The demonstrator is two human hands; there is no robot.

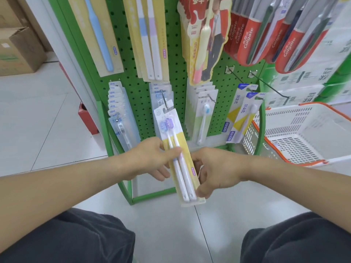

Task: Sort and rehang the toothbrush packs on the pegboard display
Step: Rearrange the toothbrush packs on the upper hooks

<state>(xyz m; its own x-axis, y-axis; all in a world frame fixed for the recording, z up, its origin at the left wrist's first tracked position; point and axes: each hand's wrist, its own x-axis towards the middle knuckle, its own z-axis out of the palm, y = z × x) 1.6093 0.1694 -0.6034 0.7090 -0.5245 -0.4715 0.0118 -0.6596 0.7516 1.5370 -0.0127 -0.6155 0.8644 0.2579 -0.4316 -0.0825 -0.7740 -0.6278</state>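
1. The left hand point(152, 158) has its grip closed on the twin pack point(176, 158), thumb across the front at mid-length, fingers behind.
2. The right hand point(214, 171) pinches the pack's lower right edge, fingers curled behind it.
3. The pack is tilted, its top at the hook point(164, 100) of the pegboard point(136, 88), in front of the clear packs hanging there; whether its hole is on the hook cannot be told.
4. A white basket point(303, 133) stands right of the display.
5. Red packs point(252, 35) hang upper right.
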